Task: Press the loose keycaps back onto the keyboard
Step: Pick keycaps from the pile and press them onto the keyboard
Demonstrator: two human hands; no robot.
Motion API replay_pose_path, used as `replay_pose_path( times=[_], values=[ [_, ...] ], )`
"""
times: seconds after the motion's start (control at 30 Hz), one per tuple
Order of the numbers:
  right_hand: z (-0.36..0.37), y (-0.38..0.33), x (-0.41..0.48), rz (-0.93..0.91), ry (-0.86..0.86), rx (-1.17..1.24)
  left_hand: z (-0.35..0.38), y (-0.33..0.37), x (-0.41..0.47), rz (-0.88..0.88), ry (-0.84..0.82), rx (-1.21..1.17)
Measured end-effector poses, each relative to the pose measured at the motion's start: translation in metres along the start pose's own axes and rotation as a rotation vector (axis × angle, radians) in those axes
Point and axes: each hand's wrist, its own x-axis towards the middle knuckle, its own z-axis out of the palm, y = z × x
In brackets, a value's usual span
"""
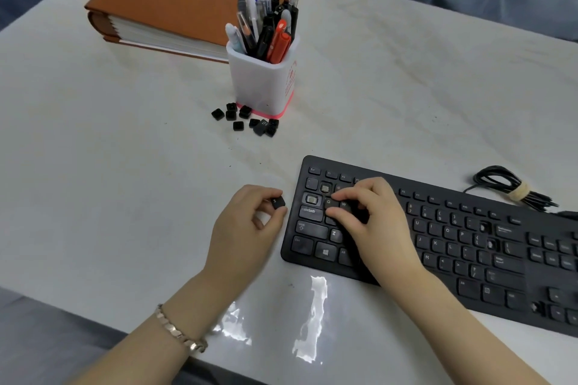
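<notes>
The job appears to be in its early part. The black plastic keyboard (453, 244) lies at the right of the white bench (125, 166). At least two bare sockets (311, 199) show pale near its upper-left corner, just beside the Q and W keys. A few more pale gaps seem to sit further right (too small to be sure).

A pile of small loose black keycaps (247, 120), roughly ten, lies well apart from the keyboard, just beside the foot of the white pen cup (266, 84).

The left hand (247, 222) pinches one black keycap (277, 202) between thumb and fingertips, just off the keyboard's left edge and not yet seated. The right hand (372, 222) rests on the left-hand key block with its fingers bent and the tips near Q and W. Whether it presses a cap, grips one or holds nothing cannot be told.

Most of the work seems left to do: first the pinched cap, then the pile.
</notes>
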Motion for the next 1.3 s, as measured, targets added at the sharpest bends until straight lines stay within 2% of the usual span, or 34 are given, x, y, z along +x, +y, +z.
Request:
replay_pose_path(
  times=[0.4,0.53,0.73,0.9,1.0,1.13,1.23,1.3],
  values=[
    [0.001,-0.004,0.001,0.01,0.001,-0.076,-0.001,-0.001,-0.001,0.057,0.013,0.073],
    [0.002,-0.009,0.001,-0.067,0.008,-0.229,-0.001,0.0,-0.001,0.045,0.017,0.06],
    [0.007,-0.007,-0.007,-0.399,0.121,-0.602,-0.001,0.0,-0.001,0.028,0.032,0.006],
    [0.003,-0.007,-0.01,-0.405,0.075,-0.67,0.0,0.002,-0.001,-0.011,0.05,-0.06],
    [-0.001,-0.004,-0.007,-0.332,0.006,-0.529,-0.002,0.004,-0.001,-0.098,0.064,-0.184],
    [-0.022,-0.012,-0.003,-0.028,-0.164,-0.111,-0.007,0.02,-0.001,-0.2,0.073,-0.346],
    [-0.033,-0.019,-0.012,0.203,-0.114,0.327,-0.01,0.043,0.001,-0.11,-0.038,-0.387],
    [-0.041,-0.023,-0.02,0.294,-0.149,0.586,-0.004,0.058,0.001,-0.012,-0.156,-0.369]
  ],
)
